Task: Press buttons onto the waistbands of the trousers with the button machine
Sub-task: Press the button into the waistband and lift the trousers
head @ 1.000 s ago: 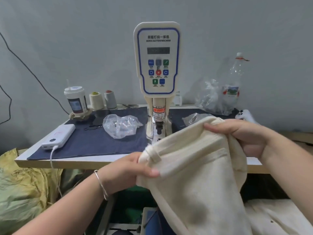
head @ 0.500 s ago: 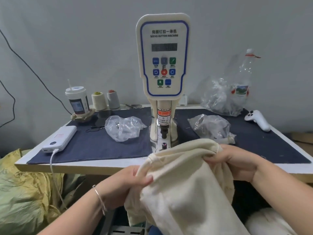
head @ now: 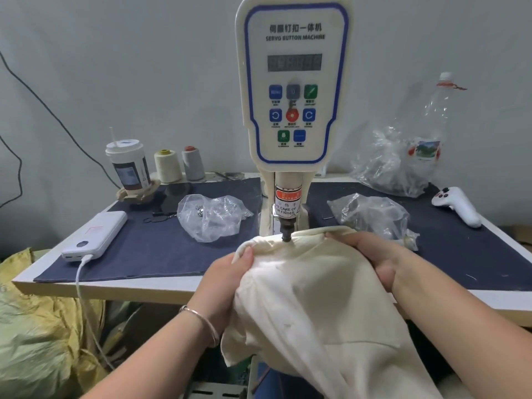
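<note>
Waistband (head: pixel 290 249) of cream trousers (head: pixel 316 306) stretched left-to-right under punch (head: pixel 287 230) of button machine (head: pixel 293 90), at the desk's (head: pixel 115 286) front edge, middle. Left hand (head: pixel 230 272) pinches band's left end, thumb on top; right hand (head: pixel 371 254) grips right end, fingers curled over fabric. Punch tip touches cloth between the hands, slightly nearer the left. Long axis runs along the front edge; legs hang off it.
</note>
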A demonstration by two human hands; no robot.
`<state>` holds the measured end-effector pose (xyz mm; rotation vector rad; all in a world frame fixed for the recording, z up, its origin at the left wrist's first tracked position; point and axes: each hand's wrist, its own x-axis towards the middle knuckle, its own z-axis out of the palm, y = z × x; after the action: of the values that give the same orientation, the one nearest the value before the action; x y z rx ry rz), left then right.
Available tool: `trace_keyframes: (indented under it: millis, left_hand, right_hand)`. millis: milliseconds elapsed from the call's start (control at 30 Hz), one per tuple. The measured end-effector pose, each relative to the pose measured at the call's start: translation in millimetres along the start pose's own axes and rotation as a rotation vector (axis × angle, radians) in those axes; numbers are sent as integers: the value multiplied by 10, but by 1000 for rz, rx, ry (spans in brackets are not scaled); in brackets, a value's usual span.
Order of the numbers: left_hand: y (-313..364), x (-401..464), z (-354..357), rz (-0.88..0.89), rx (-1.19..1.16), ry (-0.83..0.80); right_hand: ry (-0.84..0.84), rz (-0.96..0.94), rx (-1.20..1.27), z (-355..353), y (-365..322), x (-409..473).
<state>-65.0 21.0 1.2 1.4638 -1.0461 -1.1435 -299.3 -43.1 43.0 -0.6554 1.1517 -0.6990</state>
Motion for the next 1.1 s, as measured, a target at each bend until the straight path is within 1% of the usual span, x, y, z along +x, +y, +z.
trace_keyframes:
  millis: [100,200,300,367,467,600,733,967,1033,1100]
  left_hand:
    - [57,219,14,73,143,65]
    - [110,375,21,132,326,102]
    - [109,482,-10,124,284,29]
    - [74,535,-47,121,277,12]
    - [-7,581,-51,156,331,41]
    - [-11,644,43,229,421,76]
    - [-46,682,89,301,488,76]
    - [-133,697,80,398,622,118]
    - [-159,695,82,428,646,130]
    - [-189,699,73,445,660,128]
  right_hand:
    - [20,-62,1,-13,-56,94]
    - [93,-131,-18,-19,-95,167]
    - [159,-240,-83,-14,-113,242]
    - [214,-342,-219,-14,-86,318]
    - [330,-488,-457,-26,-32,410]
    - [397,-662,-682,-96,8,503]
    - [500,-695,-886,-178,90,585]
    - [541,-740,-850,-232,200,658]
    - [606,-737,-882,-222,242,674]
    - [708,-722,-980,-202,287,690]
